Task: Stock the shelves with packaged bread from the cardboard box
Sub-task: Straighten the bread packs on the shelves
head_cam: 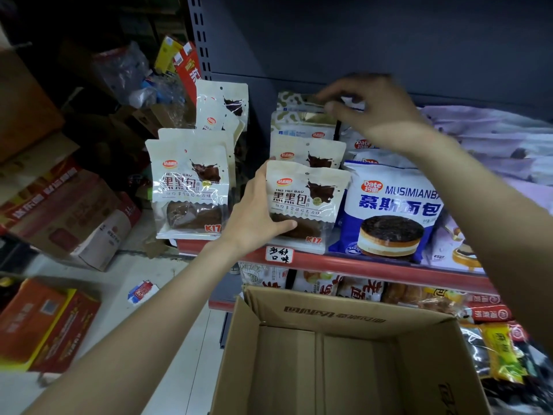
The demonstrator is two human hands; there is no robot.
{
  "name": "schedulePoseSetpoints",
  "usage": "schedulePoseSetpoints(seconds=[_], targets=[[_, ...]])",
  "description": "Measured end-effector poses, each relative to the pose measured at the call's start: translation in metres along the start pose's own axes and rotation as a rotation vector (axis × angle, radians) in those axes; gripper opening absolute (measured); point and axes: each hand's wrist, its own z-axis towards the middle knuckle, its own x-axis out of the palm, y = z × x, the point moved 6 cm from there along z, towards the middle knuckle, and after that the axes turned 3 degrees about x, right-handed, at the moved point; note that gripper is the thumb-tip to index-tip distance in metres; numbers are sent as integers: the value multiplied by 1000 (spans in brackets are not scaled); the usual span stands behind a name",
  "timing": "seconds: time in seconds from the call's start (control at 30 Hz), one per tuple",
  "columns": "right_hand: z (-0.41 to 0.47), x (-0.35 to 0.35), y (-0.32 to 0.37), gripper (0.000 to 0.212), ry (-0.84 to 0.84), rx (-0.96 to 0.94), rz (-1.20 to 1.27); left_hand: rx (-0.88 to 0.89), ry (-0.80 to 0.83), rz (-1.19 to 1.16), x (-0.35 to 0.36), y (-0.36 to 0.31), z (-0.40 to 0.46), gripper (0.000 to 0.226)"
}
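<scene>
The front chocolate bread packet (305, 205) stands upright at the front edge of the red-edged shelf (374, 269), first in a row of the same white packets, and my left hand (257, 217) grips its left side: thumb curled across the clear window at the bottom, the other fingers wrapped behind the packet's edge. My right hand (380, 112) reaches over the back of that row, thumb and forefinger pressed together in a pinch on the top edge of a rear packet (302, 103), the remaining fingers loosely curled. Just right of my packet stands a blue mousse bread bag (389, 211), touching it. Below me the cardboard box (344, 348) sits open, its bare bottom showing. More chocolate bread packets (191, 187) hang left of the shelf upright.
</scene>
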Motion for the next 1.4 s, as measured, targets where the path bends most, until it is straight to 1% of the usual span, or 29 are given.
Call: schedulePoseSetpoints(seconds=[0.07,0.13,0.2,0.27,0.37,0.53,0.67,0.73,0.8,0.83,0.87,0.9,0.93,0.97,1.0,1.03,1.07,1.1,1.17,1.23,1.3,1.4], targets=[[-26,1,7,27,27,-26,-45,-29,-15,32,2,-1,-3,99],[-44,11,10,33,99,-91,-146,-52,-21,50,2,-1,-3,94],[-53,24,7,32,142,-92,-209,-62,-25,55,2,-2,-4,93],[-55,33,4,29,139,-63,-247,-69,-28,56,1,-3,-5,94],[-55,37,5,24,142,-48,-248,-52,-15,46,2,-3,-7,98],[-58,34,9,25,141,-35,-239,-37,34,35,0,0,-6,106],[-61,32,15,28,142,-46,-234,-95,71,18,-2,-7,-14,124],[-64,27,22,29,131,-57,-213,-151,126,103,-12,-14,-26,115],[-65,20,34,27,105,-89,-184,-145,176,184,-33,-23,-41,94],[-65,16,43,26,84,-106,-155,-113,150,195,-49,-27,-49,80],[-63,13,55,24,64,-119,-121,-78,84,185,-69,-31,-57,64],[-61,13,67,24,49,-128,-85,-45,-23,151,-90,-34,-65,47],[-57,14,80,24,38,-140,-55,-13,-164,103,-113,-33,-73,33],[-52,18,93,25,28,-151,-30,16,-320,52,-134,-28,-81,26],[-46,24,104,25,19,-157,-12,43,-458,12,-152,-21,-87,26],[-38,30,113,25,10,-152,1,62,-551,-10,-166,-11,-89,32],[-28,37,119,24,2,-142,12,63,-589,-19,-175,4,-88,42],[-17,45,123,24,-3,-124,19,31,-568,-39,-180,21,-84,56],[9,60,124,25,1,-59,9,-66,-382,-140,-176,58,-65,85],[36,74,118,25,23,45,-31,-118,-187,-224,-165,83,-47,109],[62,88,108,27,67,138,-122,-128,-63,-248,-154,98,-35,123],[96,114,89,36,204,204,-235,-123,60,-323,-139,112,-23,134]])
